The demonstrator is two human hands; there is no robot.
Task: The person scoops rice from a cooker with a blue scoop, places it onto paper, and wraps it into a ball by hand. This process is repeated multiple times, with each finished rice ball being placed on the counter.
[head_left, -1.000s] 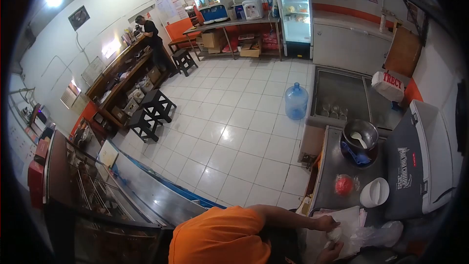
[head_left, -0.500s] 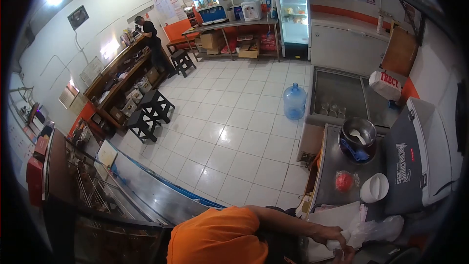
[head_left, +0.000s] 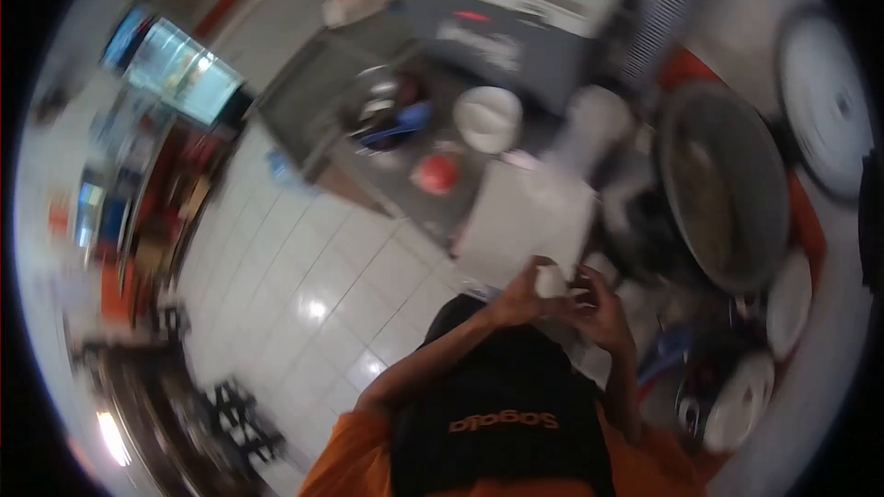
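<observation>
Curled fingers of the left hand (head_left: 521,300) close on a small white item (head_left: 552,282), right of centre in the lower frame; the right hand (head_left: 602,313) is bent beside it, whether gripping too I cannot tell. Both now show at the near edge of the white sheets (head_left: 529,216); half a second ago they were at the lower right, by the plastic bag. Handling the item seems unfinished. Beyond, mid-frame, sits a red bundle (head_left: 436,173).

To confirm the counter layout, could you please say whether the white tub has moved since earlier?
No, not visibly: the white tub still stands between the red bundle and the grey cooler.
</observation>
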